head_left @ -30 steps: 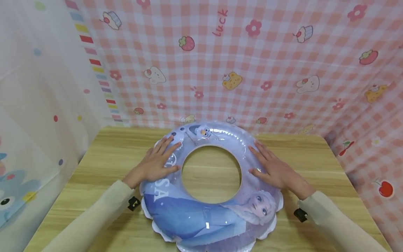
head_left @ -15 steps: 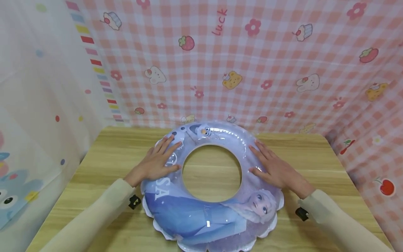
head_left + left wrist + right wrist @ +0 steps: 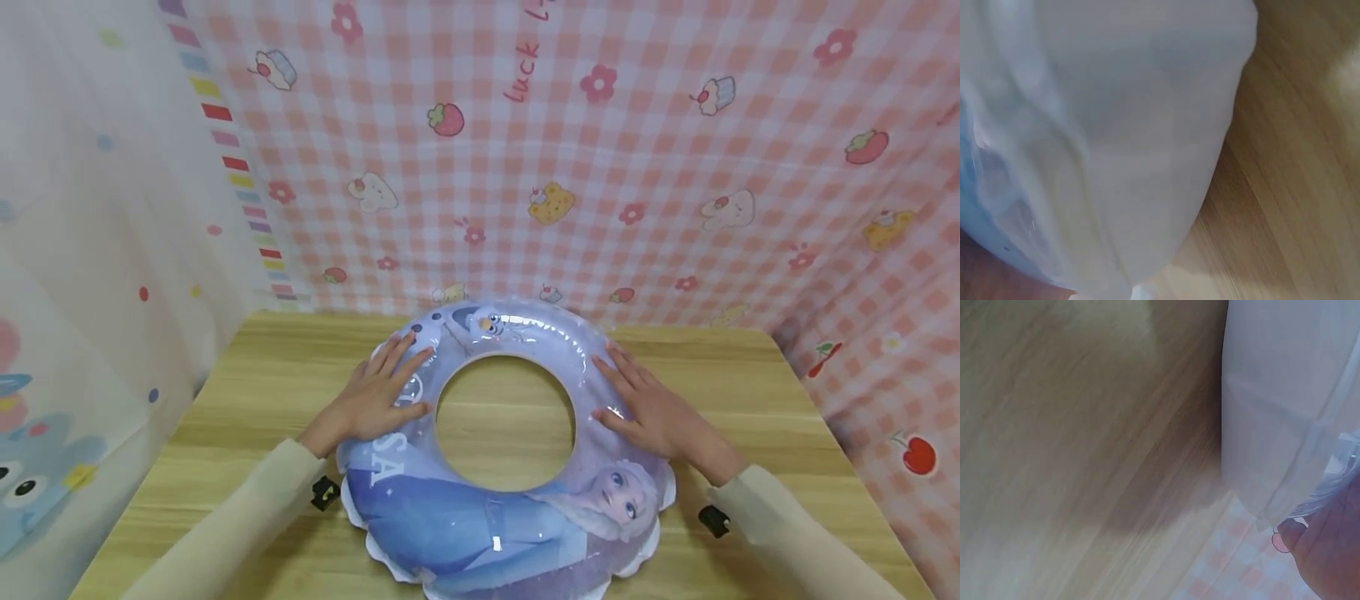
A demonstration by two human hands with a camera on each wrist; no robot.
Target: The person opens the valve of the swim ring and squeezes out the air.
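An inflated swim ring (image 3: 480, 533) lies flat on the wooden table, pale purple and blue with a printed figure in a blue dress, a snowman and white letters. On its left side rests my left hand (image 3: 375, 396), fingers spread and straight over the lettering. My right hand (image 3: 656, 408) lies on the ring's right side in the same way, fingers extended toward the back. Both wrist views are mostly filled by the ring's whitish outer edge (image 3: 1147, 125); part of the right hand (image 3: 1335, 544) shows at the lower right of the right wrist view.
The wooden table (image 3: 247, 392) extends on both sides of the ring. A pink checked cloth (image 3: 480, 167) hangs behind it and along the right. At the left hangs a white cloth (image 3: 90, 250) with coloured dots and a blue cartoon figure.
The head view has tilted slightly, so the scene sits a little lower in it. Both hands stay in the same places on the swim ring.
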